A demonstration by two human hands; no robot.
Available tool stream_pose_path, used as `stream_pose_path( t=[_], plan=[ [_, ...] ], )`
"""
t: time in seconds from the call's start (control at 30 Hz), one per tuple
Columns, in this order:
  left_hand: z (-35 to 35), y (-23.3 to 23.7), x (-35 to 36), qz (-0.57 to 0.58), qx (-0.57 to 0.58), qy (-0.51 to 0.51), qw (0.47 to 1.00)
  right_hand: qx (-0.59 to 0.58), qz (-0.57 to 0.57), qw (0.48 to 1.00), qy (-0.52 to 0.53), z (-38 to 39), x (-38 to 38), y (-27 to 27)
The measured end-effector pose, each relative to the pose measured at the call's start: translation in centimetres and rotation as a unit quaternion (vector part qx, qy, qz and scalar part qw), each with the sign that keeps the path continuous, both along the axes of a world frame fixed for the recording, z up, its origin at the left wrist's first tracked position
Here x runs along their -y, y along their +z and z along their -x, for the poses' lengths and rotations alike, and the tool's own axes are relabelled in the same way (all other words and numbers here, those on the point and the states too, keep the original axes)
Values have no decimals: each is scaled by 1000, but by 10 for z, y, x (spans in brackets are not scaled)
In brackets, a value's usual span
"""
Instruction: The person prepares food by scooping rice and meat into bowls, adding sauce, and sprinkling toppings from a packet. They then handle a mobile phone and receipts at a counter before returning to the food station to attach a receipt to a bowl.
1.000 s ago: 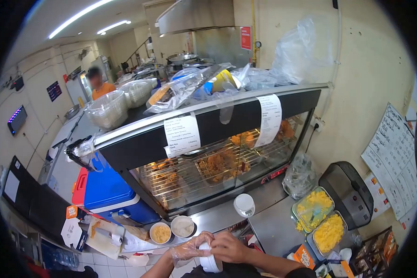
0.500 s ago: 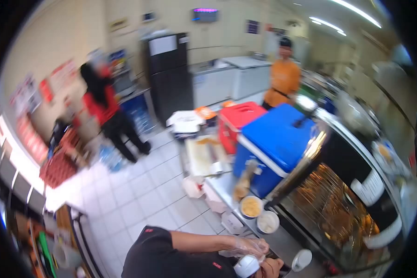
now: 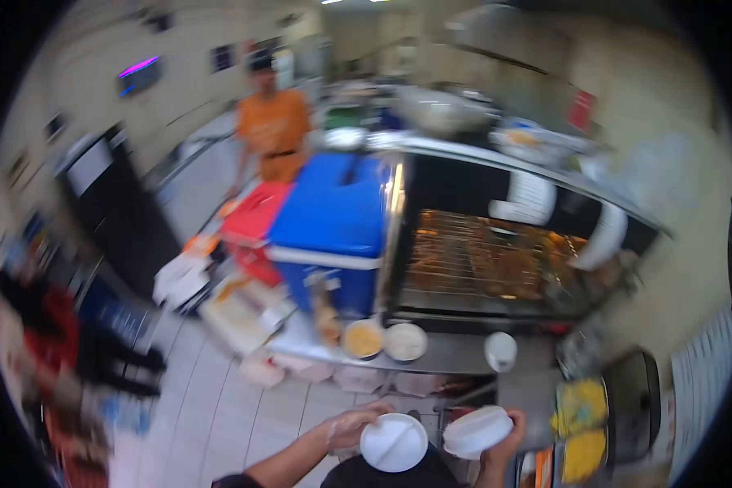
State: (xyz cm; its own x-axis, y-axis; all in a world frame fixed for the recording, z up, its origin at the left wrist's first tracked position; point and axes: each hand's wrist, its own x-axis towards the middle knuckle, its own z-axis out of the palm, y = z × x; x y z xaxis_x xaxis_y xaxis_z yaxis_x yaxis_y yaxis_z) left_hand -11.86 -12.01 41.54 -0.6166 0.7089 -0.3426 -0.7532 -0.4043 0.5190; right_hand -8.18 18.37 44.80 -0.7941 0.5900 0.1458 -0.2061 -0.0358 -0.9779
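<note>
Fingers of your left hand [image 3: 355, 428] hold a white disc [image 3: 394, 444]; those of your right hand [image 3: 505, 443] grip a white stack [image 3: 476, 432], both before the desk [image 3: 459, 352]. On it, a yellow-filled tub [image 3: 365, 356] stands just beside a pale-filled tub [image 3: 407, 359].

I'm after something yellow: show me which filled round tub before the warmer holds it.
The left tub, nearer the blue cooler: its contents look yellow, while the right tub holds something white.
</note>
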Motion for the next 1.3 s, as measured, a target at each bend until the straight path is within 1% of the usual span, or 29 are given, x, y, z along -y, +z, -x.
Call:
stream_pose_path(
  t=[0.03, 0.1, 0.13, 0.17, 0.27, 0.33, 0.37, 0.4, 0.43, 0.47, 0.53, 0.57, 0.63, 0.67, 0.73, 0.77, 0.83, 0.87, 0.9, 0.97, 1.0, 1.03, 1.07, 1.1, 1.13, 1.17, 1.2, 1.27, 1.3],
  plan=[
    [9, 1, -8, 4, -10, -57, 998, -9, -18, 1000, 3, -7, -12, -4],
    [26, 4, -26, -1, 60, -29, 998, -8, 52, 997, 63, -25, -34, 0],
    [34, 15, -41, 5, 52, -54, 997, -7, 78, 992, 100, -34, -47, -1],
    [51, 33, -58, -21, 17, -23, 999, -12, 78, 994, 79, -40, -53, 0],
    [96, 117, -124, -62, -116, 51, 990, 130, 47, 970, 199, -52, -74, -1],
    [127, 178, -172, -32, -198, 8, 980, 155, -28, 951, 265, -47, -79, -21],
    [135, 210, -198, -45, -249, 27, 967, 171, -59, 944, 278, -41, -75, -18],
    [145, 238, -225, -73, -254, 36, 964, 170, -137, 933, 287, -37, -77, -35],
    [156, 265, -252, -102, -259, 44, 960, 188, -144, 919, 316, -32, -70, -5],
    [169, 288, -279, -147, -218, 41, 964, 183, -154, 893, 382, -26, -77, -17],
    [211, 323, -341, -208, -210, 68, 953, 201, -92, 883, 413, -20, -86, -45],
    [230, 339, -368, -194, -214, 118, 950, 200, -94, 884, 411, -16, -88, -29],
    [264, 371, -422, -163, -219, 225, 935, 148, -79, 925, 341, -20, -91, 1],
    [281, 386, -445, -145, -220, 282, 923, 150, -79, 925, 340, -17, -99, -17],
    [312, 407, -476, -100, -194, 312, 925, 209, 196, 898, 333, -12, -118, -70],
    [325, 413, -490, -100, -189, 314, 925, 176, 130, 919, 327, -14, -124, -68],
    [357, 421, -519, -70, -150, 379, 911, 188, 150, 912, 333, -12, -139, -73],
    [382, 420, -532, -70, -150, 380, 910, 193, 171, 906, 336, -9, -147, -74],
    [415, 413, -548, 118, -273, 400, 867, 192, 172, 906, 336, -6, -153, -71],
    [412, 411, -552, 262, -325, 426, 803, 324, 274, 854, 302, 0, -161, -57],
    [401, 413, -549, 298, -337, 443, 776, 321, 279, 853, 302, -1, -165, -53],
    [392, 414, -547, 331, -357, 458, 744, 227, 144, 902, 337, -6, -169, -49],
    [384, 415, -545, 354, -378, 473, 712, 127, 5, 924, 362, -10, -169, -42],
    [375, 414, -541, 386, -433, 511, 635, 126, 10, 924, 362, -17, -163, 2],
    [370, 413, -541, 390, -434, 509, 633, 66, -32, 950, 303, -25, -157, 71],
    [367, 412, -542, 367, -497, 558, 554, 6, -76, 967, 241, -27, -155, 108],
    [363, 413, -542, 339, -554, 600, 467, 6, -73, 967, 243, -26, -157, 106],
    [338, 416, -533, 271, -638, 603, 394, 95, -70, 953, 278, -26, -162, 101],
    [320, 415, -522, 217, -699, 557, 392, 96, -66, 952, 284, -23, -161, 108]
  ],
)
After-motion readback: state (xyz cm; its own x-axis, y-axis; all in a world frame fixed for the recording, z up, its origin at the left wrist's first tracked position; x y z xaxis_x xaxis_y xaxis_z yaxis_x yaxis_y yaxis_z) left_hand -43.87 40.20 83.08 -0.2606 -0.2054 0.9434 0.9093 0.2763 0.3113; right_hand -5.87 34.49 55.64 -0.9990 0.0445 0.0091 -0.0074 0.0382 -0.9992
